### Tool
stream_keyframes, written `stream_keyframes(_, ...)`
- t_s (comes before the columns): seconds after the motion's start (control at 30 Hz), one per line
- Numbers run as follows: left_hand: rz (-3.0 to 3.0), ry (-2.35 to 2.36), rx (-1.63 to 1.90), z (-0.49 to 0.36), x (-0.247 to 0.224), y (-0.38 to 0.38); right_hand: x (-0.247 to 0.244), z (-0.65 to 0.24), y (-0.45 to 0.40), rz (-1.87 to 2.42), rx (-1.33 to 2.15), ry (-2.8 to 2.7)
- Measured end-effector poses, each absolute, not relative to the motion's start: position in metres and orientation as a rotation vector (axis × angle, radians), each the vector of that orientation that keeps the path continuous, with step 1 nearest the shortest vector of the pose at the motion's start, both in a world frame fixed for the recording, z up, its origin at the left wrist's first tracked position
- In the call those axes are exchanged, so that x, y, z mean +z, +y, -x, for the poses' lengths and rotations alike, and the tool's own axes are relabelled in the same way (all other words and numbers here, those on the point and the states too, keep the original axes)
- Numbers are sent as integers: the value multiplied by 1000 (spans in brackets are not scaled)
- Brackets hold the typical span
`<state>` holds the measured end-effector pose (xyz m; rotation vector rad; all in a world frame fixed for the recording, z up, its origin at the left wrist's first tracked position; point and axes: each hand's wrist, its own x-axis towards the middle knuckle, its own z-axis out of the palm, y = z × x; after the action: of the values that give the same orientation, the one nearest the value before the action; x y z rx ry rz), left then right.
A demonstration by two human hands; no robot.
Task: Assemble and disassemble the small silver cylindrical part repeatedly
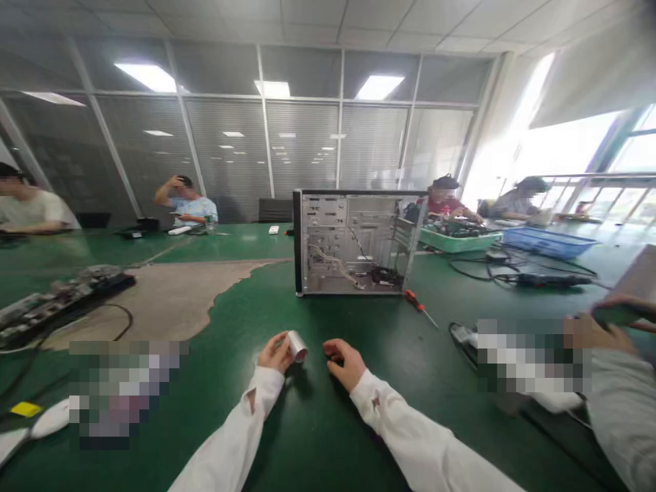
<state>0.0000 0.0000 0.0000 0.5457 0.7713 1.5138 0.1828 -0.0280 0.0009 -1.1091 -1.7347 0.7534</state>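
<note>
My left hand [275,352] is closed on a short silvery cylinder [296,346], tilted a little above the green table [307,437]. To its right, my right hand [346,361] has its fingers curled, with a small dark thing at the fingertips that I cannot make out. Beyond both hands stands an open computer case [353,242], upright, with cables and bare metal bays showing inside. A screwdriver with a red and black handle [414,299] lies by the case's lower right corner.
Power strips and cables lie at the left [66,297] and right. A green basket [458,239] and a blue basket [548,242] stand at the back right. A person's arm [622,403] reaches in at the right edge. Several people sit around the table.
</note>
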Motion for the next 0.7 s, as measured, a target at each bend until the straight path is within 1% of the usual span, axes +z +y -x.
stream_keyframes(0.27,-485,687,1426,5,6,-5,-1,-182,-27,1091,737,-1740)
stream_keyframes(0.47,-451,718,1352,-1,7,-7,0,-182,-27,1082,736,-1745)
stream_keyframes(0.6,-549,706,1289,-5,5,-10,3,-183,-29,1042,787,-1737)
stream_keyframes(0.7,-625,809,1197,-6,3,-11,8,-182,-34,932,867,-1764)
